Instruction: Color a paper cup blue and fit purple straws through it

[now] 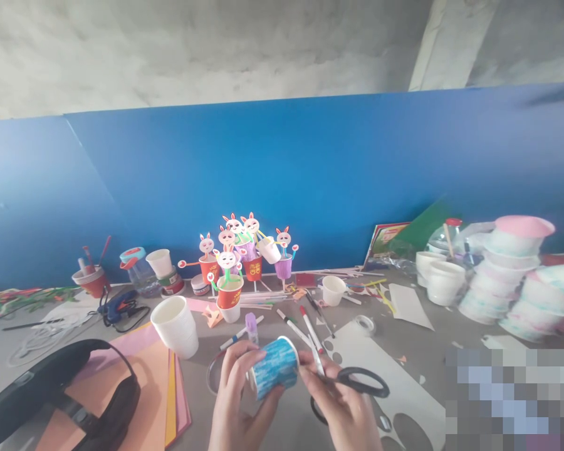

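Note:
My left hand (237,401) is wrapped round a blue-coloured paper cup (275,366), held on its side low in the middle of the view. My right hand (343,407) grips black-handled scissors (357,383), whose blades meet the cup's rim. Both hands hover just above the grey table (423,338).
Several rabbit-face cup figures (237,263) stand at the back by the blue wall. A white cup stack (176,326), markers (301,326), coloured paper sheets (155,376), a glue gun (120,307), a black strap (66,388), stacked tubs (507,275) and a white cut sheet (404,382) surround the hands.

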